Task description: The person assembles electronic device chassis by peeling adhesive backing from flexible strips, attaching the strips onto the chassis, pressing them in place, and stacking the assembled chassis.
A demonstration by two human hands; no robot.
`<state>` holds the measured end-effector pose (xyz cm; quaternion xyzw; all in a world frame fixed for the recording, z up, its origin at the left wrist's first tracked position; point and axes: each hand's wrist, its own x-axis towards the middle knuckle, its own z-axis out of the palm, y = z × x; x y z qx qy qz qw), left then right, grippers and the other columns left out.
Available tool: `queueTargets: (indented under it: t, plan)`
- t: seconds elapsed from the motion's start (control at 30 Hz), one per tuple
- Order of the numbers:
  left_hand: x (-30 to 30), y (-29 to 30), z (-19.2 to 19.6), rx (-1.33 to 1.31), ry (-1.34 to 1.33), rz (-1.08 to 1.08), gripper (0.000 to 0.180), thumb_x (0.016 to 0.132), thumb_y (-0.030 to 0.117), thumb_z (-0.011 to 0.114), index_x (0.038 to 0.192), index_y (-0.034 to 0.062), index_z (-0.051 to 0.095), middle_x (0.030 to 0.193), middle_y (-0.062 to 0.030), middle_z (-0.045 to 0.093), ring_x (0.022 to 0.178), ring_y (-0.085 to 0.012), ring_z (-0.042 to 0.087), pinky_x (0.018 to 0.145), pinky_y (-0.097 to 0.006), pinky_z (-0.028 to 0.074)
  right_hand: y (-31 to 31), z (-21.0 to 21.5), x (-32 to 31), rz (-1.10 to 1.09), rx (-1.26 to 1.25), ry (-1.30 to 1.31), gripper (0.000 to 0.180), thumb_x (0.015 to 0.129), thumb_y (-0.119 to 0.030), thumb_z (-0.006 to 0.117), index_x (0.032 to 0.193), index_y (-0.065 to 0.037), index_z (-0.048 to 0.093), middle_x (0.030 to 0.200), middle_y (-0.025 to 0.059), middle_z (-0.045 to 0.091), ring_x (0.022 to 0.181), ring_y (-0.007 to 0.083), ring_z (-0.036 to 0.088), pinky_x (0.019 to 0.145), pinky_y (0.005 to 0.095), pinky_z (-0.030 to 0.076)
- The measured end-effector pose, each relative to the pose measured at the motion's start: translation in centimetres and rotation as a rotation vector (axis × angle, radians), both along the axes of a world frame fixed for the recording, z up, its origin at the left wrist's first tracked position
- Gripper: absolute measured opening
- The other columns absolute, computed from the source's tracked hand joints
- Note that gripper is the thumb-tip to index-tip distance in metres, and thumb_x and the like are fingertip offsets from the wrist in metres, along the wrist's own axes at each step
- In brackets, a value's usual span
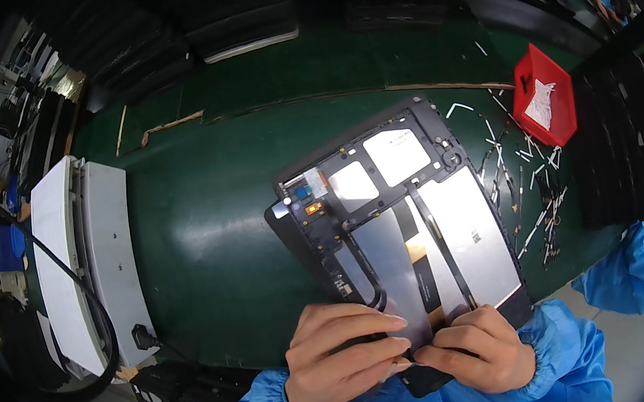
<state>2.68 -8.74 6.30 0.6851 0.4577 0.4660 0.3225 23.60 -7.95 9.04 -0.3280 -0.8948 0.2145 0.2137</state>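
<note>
An opened tablet point(462, 232) lies at a tilt in front of me, with silver battery panels, a black frame and dark flex cables showing. A second dark panel point(295, 244) sticks out from under its left side. My left hand point(341, 355) is closed in a pinch at the tablet's lower edge. Close beside it, my right hand point(477, 351) has its fingers bent and pressed together on the same edge. The fingertips of both hands nearly meet. Whatever lies between them is too small and covered to make out.
On the right, a red bin point(555, 104) holds white strips, and loose black and white strips point(541, 214) litter the green table point(203, 215). A white box-shaped device point(117, 266) with a black cable stands left. Black stacks point(624, 140) flank the table; a co-worker's blue sleeve point(640, 266) shows right.
</note>
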Motion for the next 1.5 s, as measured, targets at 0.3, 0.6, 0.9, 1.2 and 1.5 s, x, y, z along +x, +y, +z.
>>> queueTargets:
  t: [0.3,0.6,0.9,1.2,1.5]
  plan:
    - [0.7,2.5,0.0,0.08,0.2,0.131,0.014,0.064,0.018,0.078,0.076,0.0159,0.072,0.093,0.005,0.068,0.097,-0.0132,0.057,0.087,-0.031,0.035,0.7,0.1,0.4,0.096,-0.056,0.004,0.028,0.071,-0.011,0.066,0.1,-0.011,0.069,0.09,0.0021,0.059,0.081,0.0167,0.053,0.069,0.0275,0.044]
    - [0.9,2.3,0.3,0.023,0.245,0.152,0.011,0.068,0.016,0.076,0.077,0.0131,0.071,0.095,0.0042,0.068,0.101,-0.013,0.057,0.09,-0.031,0.033,0.6,0.7,0.3,0.099,-0.098,-0.027,0.028,0.071,-0.012,0.067,0.099,-0.011,0.069,0.09,0.0009,0.059,0.082,0.0155,0.053,0.072,0.0263,0.044]
    - [0.9,2.4,0.6,-0.007,0.261,0.134,0.01,0.07,0.015,0.074,0.079,0.0134,0.07,0.096,0.0042,0.067,0.101,-0.0124,0.056,0.092,-0.032,0.032,0.6,0.8,0.4,0.09,-0.119,-0.019,0.028,0.07,-0.013,0.068,0.099,-0.011,0.069,0.09,0.001,0.06,0.082,0.0153,0.054,0.072,0.0268,0.043]
    - [1.1,2.7,1.0,-0.005,0.307,0.16,0.018,0.064,0.014,0.079,0.08,0.0141,0.071,0.088,0.0025,0.069,0.096,-0.0136,0.058,0.088,-0.032,0.035,1.0,0.4,0.4,0.113,-0.091,-0.013,0.029,0.073,-0.015,0.066,0.101,-0.01,0.068,0.09,0.0029,0.06,0.081,0.0159,0.055,0.069,0.0266,0.045]
    - [0.1,-1.0,-2.7,0.212,0.402,0.174,0.057,0.087,0.066,0.033,0.106,0.0272,0.07,0.12,-0.0008,0.056,0.118,-0.0217,0.038,0.096,-0.039,0.025,1.1,1.3,-0.3,0.084,0.074,0.032,0.029,0.065,-0.007,0.064,0.094,-0.003,0.064,0.113,0.0067,0.061,0.082,0.0191,0.054,0.069,0.0289,0.047]
